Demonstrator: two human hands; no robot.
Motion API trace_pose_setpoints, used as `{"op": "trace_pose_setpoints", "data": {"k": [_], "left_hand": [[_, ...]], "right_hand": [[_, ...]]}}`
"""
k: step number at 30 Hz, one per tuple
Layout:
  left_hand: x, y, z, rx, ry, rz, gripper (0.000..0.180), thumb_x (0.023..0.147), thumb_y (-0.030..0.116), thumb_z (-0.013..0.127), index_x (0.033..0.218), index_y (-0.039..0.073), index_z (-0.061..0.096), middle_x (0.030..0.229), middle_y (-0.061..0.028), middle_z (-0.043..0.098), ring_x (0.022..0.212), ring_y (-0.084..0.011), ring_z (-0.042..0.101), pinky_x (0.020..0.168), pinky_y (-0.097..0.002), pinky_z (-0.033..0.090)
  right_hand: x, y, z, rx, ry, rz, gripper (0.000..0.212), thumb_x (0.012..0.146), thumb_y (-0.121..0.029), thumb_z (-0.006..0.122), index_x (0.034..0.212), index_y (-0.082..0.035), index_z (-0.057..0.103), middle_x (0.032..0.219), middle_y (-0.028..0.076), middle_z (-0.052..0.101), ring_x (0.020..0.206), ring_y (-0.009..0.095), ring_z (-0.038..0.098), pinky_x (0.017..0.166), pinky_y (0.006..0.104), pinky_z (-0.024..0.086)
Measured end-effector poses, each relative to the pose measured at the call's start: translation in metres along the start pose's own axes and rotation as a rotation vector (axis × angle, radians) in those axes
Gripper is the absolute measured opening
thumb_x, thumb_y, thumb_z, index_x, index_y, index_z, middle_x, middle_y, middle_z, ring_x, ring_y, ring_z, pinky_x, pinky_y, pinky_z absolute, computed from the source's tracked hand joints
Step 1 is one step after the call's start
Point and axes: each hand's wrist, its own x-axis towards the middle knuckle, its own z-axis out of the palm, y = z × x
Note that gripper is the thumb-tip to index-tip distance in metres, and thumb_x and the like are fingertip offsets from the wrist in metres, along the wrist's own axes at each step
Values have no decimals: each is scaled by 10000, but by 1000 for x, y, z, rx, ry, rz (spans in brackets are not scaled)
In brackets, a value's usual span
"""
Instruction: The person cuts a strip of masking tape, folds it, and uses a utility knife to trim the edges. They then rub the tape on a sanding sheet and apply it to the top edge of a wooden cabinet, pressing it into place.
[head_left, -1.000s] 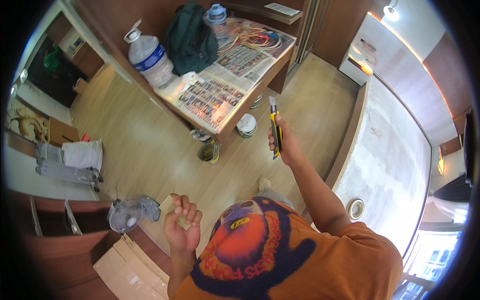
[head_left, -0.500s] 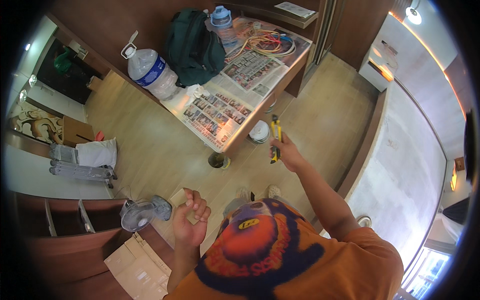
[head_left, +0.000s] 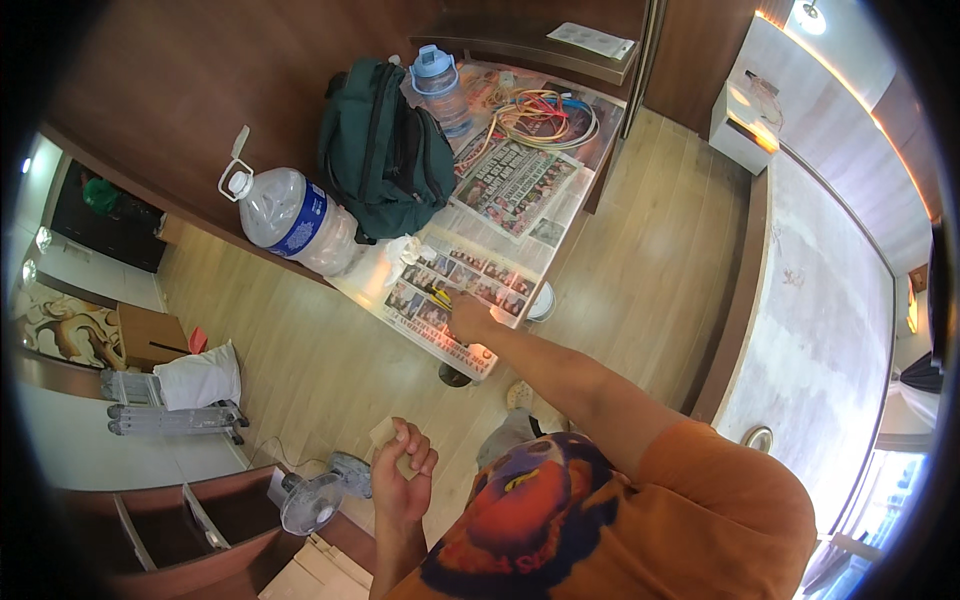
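Note:
My right hand (head_left: 470, 318) is stretched out over the near end of the newspaper-covered table (head_left: 466, 352). Its fingers are closed round a yellow and black utility knife (head_left: 442, 297), mostly hidden by the hand, at the level of the newsprint. Whether the knife touches the paper I cannot tell. Nearer my body, my left hand (head_left: 404, 468) is raised with curled fingers, gripping a small flat beige piece (head_left: 382, 432) that looks like stiff paper or card. A crumpled white tissue (head_left: 403, 249) lies just beyond the knife.
On the table stand a large clear water bottle (head_left: 290, 215), a green backpack (head_left: 385, 150), a blue-lidded bottle (head_left: 440, 90) and coiled cables (head_left: 545, 118). Below its edge are a white tub (head_left: 543, 302) and a dark can (head_left: 453, 375). A fan (head_left: 312, 503) stands left beside shelving (head_left: 165, 525).
My right hand has carried the utility knife forward and left, from beside the table to over its newspaper. My left hand keeps its beige piece. The view has shifted closer to the table.

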Motion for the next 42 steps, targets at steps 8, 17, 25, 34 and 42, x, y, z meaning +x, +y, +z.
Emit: {"op": "trace_pose_setpoints", "data": {"k": [8, 17, 25, 34, 42], "left_hand": [[82, 24, 13, 98, -106, -119, 71, 987, 92, 589, 1056, 101, 575, 844, 3, 496, 658, -84, 418, 614, -259, 351], [119, -41, 91, 328, -317, -310, 168, 953, 51, 584, 1120, 61, 574, 842, 0, 491, 650, -86, 399, 605, -254, 345], [79, -171, 179, 554, -507, -427, 141, 963, 63, 572, 1103, 78, 564, 828, 8, 481, 661, -79, 377, 582, -259, 311], [38, -390, 134, 1537, -404, -759, 146, 968, 134, 599, 827, 145, 563, 716, 37, 485, 626, -77, 498, 549, -257, 386], [52, -397, 106, 2149, -448, -635, 281, 991, 231, 611, 740, 118, 550, 656, 13, 472, 598, -135, 509, 555, -329, 410]], "right_hand": [[-24, 11, -7, -73, 170, -130, 635, 904, -108, 668, 1514, -56, 499, 1419, 217, 514, 1323, 412, 521, 1090, 498, 474], [-284, 256, -82, 224, 523, 609, 488, 920, -176, 683, 1400, -109, 627, 1358, 240, 592, 1248, 420, 599, 1091, 495, 492], [-652, 450, -29, 303, 727, 1560, 495, 810, -210, 761, 1273, -40, 724, 1252, 247, 716, 1195, 377, 682, 1074, 422, 520], [-768, 656, -101, 432, 896, 1686, 861, 779, -419, 890, 1463, -40, 529, 1476, 233, 539, 1339, 403, 558, 1103, 497, 496], [-770, 811, -54, 173, 777, 1607, 1049, 725, -535, 904, 1535, -41, 455, 1458, 222, 567, 1369, 383, 539, 1101, 569, 431]]}}
